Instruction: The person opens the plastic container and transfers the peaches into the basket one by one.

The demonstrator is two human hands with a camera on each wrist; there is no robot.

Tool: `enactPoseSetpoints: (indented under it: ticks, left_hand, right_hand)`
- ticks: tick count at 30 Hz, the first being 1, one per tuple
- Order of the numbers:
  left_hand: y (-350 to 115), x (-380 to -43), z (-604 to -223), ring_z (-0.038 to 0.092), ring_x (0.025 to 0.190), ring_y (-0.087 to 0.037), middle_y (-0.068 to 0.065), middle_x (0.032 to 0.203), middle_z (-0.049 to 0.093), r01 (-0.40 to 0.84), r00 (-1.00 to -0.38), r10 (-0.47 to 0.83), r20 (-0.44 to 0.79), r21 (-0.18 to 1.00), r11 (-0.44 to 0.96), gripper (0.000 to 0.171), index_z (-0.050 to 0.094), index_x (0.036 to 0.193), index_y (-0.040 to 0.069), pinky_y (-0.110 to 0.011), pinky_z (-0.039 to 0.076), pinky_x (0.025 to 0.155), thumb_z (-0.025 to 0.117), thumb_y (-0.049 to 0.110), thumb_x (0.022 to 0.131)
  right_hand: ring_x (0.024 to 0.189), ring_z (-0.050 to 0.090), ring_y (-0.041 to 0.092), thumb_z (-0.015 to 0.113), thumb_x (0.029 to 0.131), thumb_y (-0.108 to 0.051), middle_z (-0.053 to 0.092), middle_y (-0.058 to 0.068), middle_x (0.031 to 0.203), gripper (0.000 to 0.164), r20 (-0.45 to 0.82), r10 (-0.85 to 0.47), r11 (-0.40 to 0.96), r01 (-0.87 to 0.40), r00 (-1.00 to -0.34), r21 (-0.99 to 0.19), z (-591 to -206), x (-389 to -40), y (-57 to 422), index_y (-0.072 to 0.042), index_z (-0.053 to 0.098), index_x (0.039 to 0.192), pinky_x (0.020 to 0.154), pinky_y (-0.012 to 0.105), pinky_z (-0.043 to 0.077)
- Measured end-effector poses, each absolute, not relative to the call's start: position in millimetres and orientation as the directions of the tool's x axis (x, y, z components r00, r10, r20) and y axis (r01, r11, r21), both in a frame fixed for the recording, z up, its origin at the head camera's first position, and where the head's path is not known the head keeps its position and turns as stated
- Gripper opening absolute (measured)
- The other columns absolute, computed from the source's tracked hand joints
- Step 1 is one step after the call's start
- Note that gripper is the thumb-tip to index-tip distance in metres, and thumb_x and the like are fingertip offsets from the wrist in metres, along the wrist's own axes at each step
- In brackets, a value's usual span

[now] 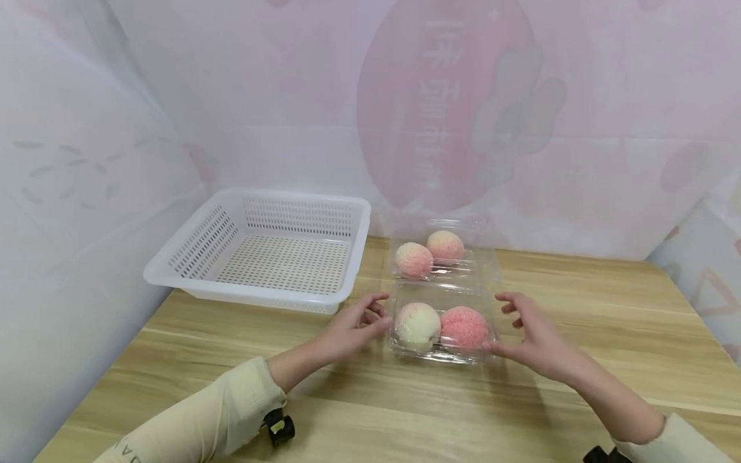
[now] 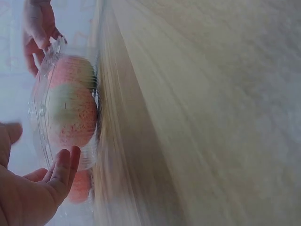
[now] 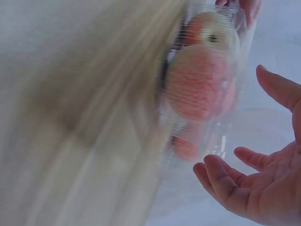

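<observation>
So, with the clear box as the centre of my clock, I have the white basket at ten o'clock, its slotted walls and mesh floor plain to me. Below it, a cream sleeve reaches in from seven o'clock with a black mount at the cuff. Its left hand sits at eight o'clock, just beside the box, fingers loosely bent and gripping nothing.

The box rests on the wooden table. In its near part I see a whitish peach on the left and, just beside it at three o'clock, a pink peach. Toward twelve o'clock are two blushed peaches, the right one slightly farther from me.

At four o'clock I find the right hand, thumb and fingers spread apart, holding nothing. Its thumb tip overlaps the box's edge on my head feed; whether they touch, I can't tell. Its own cream cuff enters from five o'clock.
</observation>
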State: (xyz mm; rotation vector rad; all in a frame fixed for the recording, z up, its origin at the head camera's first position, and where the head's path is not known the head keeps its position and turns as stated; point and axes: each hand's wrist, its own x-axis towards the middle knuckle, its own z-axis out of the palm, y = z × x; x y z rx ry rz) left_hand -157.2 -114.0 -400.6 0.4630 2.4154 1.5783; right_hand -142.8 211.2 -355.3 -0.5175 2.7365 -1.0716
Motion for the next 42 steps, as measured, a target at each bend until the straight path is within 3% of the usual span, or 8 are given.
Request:
enactPoseSetpoints:
  ticks: [2,6,15,20,24,29,36,42]
  left_hand:
    - [-115,-160,-402,0.067,0.098,-0.028,-0.024,0.115,0.059,0.115,-0.935,0.353,-0.014,0.933,0.340,0.047,0.041,0.144,-0.007,-0.035,0.059,0.082,0.052,0.012,0.102]
    - [-116,-167,-405,0.068,0.091,-0.023,-0.023,0.111,0.058,0.070,-0.948,0.316,-0.036,0.945,0.319,0.042,0.040,0.141,-0.011,-0.031,0.059,0.076,0.043,0.006,0.103]
    - [-117,-185,-415,0.066,0.093,-0.022,-0.021,0.114,0.058,-0.015,-0.939,0.319,-0.128,0.943,0.334,0.041,0.044,0.142,-0.005,-0.029,0.056,0.079,0.048,0.010,0.104]
    - [-115,-192,-414,0.064,0.085,-0.019,-0.018,0.110,0.059,0.045,-0.908,0.405,-0.105,0.938,0.343,0.044,0.045,0.142,-0.005,-0.026,0.052,0.072,0.051,0.008,0.101]
    - [-115,-192,-409,0.064,0.089,-0.020,-0.018,0.112,0.059,0.053,-0.877,0.464,-0.126,0.934,0.353,0.048,0.040,0.146,-0.003,-0.027,0.052,0.073,0.051,0.009,0.101]
    - [-121,-195,-405,0.064,0.096,-0.026,-0.020,0.118,0.057,0.059,-0.840,0.521,-0.149,0.930,0.362,0.051,0.036,0.147,-0.002,-0.031,0.054,0.074,0.053,0.012,0.101]
    - [-118,-198,-404,0.062,0.092,-0.020,-0.020,0.119,0.057,0.058,-0.835,0.527,-0.157,0.928,0.369,0.050,0.037,0.144,-0.002,-0.030,0.053,0.071,0.055,0.008,0.099]
    - [-114,-195,-403,0.060,0.102,-0.022,-0.021,0.116,0.057,0.106,-0.855,0.508,-0.101,0.925,0.364,0.048,0.039,0.139,-0.009,-0.026,0.051,0.078,0.056,0.005,0.096]
  right_hand:
    - [0.114,0.052,0.048,0.081,0.083,-0.032,0.046,0.030,0.136,0.083,0.047,-0.378,0.687,-0.314,-0.925,-0.655,-348,-144,208,0.004,0.037,0.144,0.082,0.055,0.053]
    - [0.128,0.046,0.047,0.076,0.088,-0.035,0.046,0.025,0.143,0.077,0.122,-0.416,0.687,-0.399,-0.901,-0.607,-335,-145,196,0.001,0.039,0.145,0.097,0.064,0.045]
    - [0.138,0.043,0.038,0.078,0.084,-0.043,0.046,0.014,0.150,0.084,0.189,-0.571,0.695,-0.593,-0.799,-0.406,-340,-155,149,-0.006,0.040,0.149,0.109,0.060,0.041]
    - [0.137,0.046,0.040,0.077,0.079,-0.056,0.046,0.016,0.151,0.098,0.150,-0.648,0.719,-0.665,-0.747,-0.205,-353,-160,130,-0.005,0.037,0.152,0.107,0.057,0.044]
    - [0.137,0.045,0.045,0.077,0.078,-0.058,0.045,0.018,0.152,0.100,0.069,-0.653,0.738,-0.654,-0.754,-0.163,-358,-157,122,-0.007,0.036,0.153,0.100,0.061,0.049]
    - [0.135,0.047,0.046,0.076,0.080,-0.055,0.051,0.020,0.147,0.091,0.050,-0.670,0.734,-0.671,-0.741,-0.104,-357,-154,115,-0.006,0.043,0.149,0.094,0.056,0.054]
    - [0.122,0.062,0.033,0.066,0.085,-0.058,0.064,0.021,0.129,0.071,0.125,-0.781,0.624,-0.752,-0.612,0.214,-361,-151,109,-0.006,0.057,0.132,0.061,0.040,0.062]
    - [0.114,0.066,0.034,0.064,0.088,-0.051,0.068,0.024,0.120,0.062,0.178,-0.855,0.515,-0.755,-0.487,0.406,-371,-150,107,-0.002,0.062,0.126,0.085,0.033,0.060]
